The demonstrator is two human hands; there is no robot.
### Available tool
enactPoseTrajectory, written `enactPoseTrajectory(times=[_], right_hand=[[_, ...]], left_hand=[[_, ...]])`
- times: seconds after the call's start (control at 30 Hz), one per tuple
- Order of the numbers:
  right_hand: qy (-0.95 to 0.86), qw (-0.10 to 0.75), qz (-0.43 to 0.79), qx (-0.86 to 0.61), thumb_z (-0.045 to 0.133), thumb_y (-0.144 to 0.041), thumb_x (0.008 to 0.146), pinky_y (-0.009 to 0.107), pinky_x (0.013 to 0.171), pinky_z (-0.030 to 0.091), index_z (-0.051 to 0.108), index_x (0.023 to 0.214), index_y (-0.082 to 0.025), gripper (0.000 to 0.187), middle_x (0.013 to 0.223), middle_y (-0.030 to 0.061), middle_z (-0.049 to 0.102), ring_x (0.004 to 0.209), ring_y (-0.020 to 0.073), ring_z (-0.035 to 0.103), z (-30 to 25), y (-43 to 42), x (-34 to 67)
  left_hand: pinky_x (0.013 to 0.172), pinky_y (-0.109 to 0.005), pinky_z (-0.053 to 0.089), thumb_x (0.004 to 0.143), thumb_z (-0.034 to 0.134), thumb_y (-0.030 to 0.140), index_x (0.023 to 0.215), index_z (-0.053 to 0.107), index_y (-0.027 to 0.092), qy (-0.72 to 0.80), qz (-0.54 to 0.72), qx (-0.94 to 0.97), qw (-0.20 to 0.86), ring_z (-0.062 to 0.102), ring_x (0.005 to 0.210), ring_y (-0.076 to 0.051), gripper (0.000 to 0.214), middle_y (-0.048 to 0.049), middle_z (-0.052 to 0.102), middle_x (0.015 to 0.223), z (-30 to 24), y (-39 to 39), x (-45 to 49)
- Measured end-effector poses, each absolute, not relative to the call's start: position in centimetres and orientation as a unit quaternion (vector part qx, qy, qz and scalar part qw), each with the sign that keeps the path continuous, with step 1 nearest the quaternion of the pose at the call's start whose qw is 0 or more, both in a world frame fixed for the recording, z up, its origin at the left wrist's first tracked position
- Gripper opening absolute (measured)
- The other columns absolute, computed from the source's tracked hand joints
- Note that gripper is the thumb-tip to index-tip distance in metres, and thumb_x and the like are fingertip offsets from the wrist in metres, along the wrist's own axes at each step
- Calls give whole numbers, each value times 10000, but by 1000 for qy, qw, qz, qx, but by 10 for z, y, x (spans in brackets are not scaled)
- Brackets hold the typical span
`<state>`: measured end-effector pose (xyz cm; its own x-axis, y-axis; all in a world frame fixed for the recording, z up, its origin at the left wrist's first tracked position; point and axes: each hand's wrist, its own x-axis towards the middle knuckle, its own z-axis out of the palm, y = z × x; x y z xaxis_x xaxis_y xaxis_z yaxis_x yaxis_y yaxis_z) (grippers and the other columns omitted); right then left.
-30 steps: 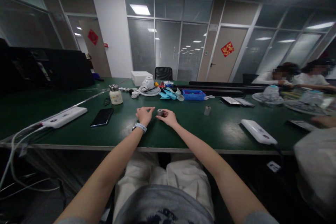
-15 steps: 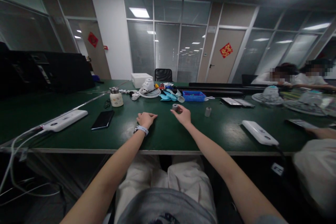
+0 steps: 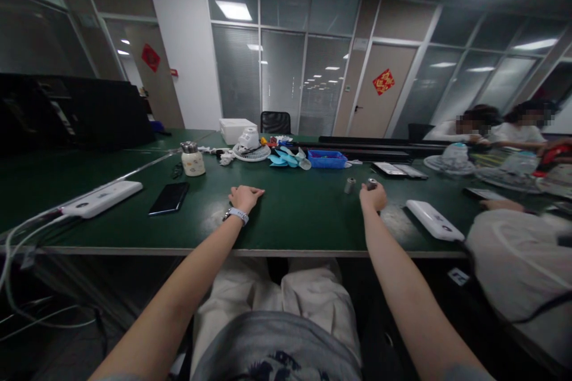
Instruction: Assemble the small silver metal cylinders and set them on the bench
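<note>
My right hand is closed around a small grey cylinder that sticks out above the fingers. It is over the green table, just right of a second small grey cylinder standing upright. My left hand, with a white watch on the wrist, rests on the table with its fingers curled and nothing seen in them.
A black phone, a white power strip and a small flask lie to the left. Fan parts and a blue tray sit further back. Another white power strip lies right. Other people sit at the right.
My right hand carried the small cylinder from beside my left hand across to the right, up to the second cylinder. My left hand stayed put and curled its fingers.
</note>
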<state>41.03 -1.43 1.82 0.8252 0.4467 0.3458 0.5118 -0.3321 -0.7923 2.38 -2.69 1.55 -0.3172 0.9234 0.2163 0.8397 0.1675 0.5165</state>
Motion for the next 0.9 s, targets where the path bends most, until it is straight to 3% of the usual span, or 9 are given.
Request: enactPoseTrajectory(times=[0.2, 0.37, 0.43, 0.53, 0.63, 0.73, 0.8, 0.9], right_hand=[[-286, 461, 23, -840, 655, -323, 767, 415, 860, 469, 612, 1133, -197, 390, 1121, 159, 636, 1033, 305, 610, 15, -15, 409], [-273, 524, -73, -803, 681, -373, 718, 479, 957, 394, 353, 1374, -114, 778, 1304, 237, 475, 1217, 352, 455, 21, -22, 402], [-289, 555, -158, -764, 595, -344, 781, 482, 989, 351, 321, 1382, -91, 707, 1336, 245, 429, 1269, 341, 389, 28, -27, 391], [-430, 557, -217, -676, 440, -265, 868, 452, 994, 325, 439, 1303, -123, 458, 1262, 193, 503, 1231, 295, 423, 39, -33, 360], [-652, 473, -134, -577, 409, -304, 912, 373, 922, 374, 565, 1197, -171, 351, 1060, 107, 618, 1003, 225, 560, 39, -33, 308], [-799, 304, 34, -518, 473, -492, 893, 282, 739, 434, 621, 1180, -236, 412, 864, 35, 662, 779, 173, 597, 30, -26, 250], [-815, 239, 101, -518, 524, -597, 833, 259, 674, 438, 633, 1188, -257, 503, 822, 20, 676, 770, 176, 607, 23, -18, 216], [-814, 222, 118, -523, 569, -665, 764, 248, 667, 445, 658, 1161, -296, 549, 868, 12, 694, 809, 180, 623, 17, -5, 182]], left_hand=[[890, -477, 360, 741, 615, 588, 941, 768, 310, 753, 305, 578, 77, 444, 1118, -387, 375, -124, 670, 1062, 13, -26, 24], [874, -465, 386, 935, 321, 470, 1076, 701, 242, 751, 479, 455, 20, 502, 1093, -335, 465, -153, 616, 1152, 14, -22, 19], [852, -438, 403, 964, 221, 361, 1070, 674, 214, 760, 531, 374, 23, 548, 1041, -305, 488, -153, 636, 1097, 14, -18, 16], [793, -397, 425, 962, 200, 310, 1020, 648, 195, 761, 556, 329, 55, 602, 939, -281, 466, -142, 668, 990, 11, -13, 12], [773, -374, 430, 958, 215, 322, 972, 635, 197, 747, 567, 343, 52, 618, 913, -272, 438, -132, 678, 955, 8, -10, 11], [773, -369, 431, 953, 221, 315, 931, 629, 195, 746, 569, 343, 50, 623, 910, -271, 426, -132, 681, 942, 7, -10, 11], [776, -369, 433, 949, 228, 312, 920, 625, 194, 747, 568, 343, 51, 624, 915, -272, 416, -136, 682, 941, 8, -10, 11], [780, -368, 435, 944, 243, 318, 899, 623, 196, 742, 565, 356, 57, 627, 919, -272, 402, -137, 684, 941, 9, -12, 12]])
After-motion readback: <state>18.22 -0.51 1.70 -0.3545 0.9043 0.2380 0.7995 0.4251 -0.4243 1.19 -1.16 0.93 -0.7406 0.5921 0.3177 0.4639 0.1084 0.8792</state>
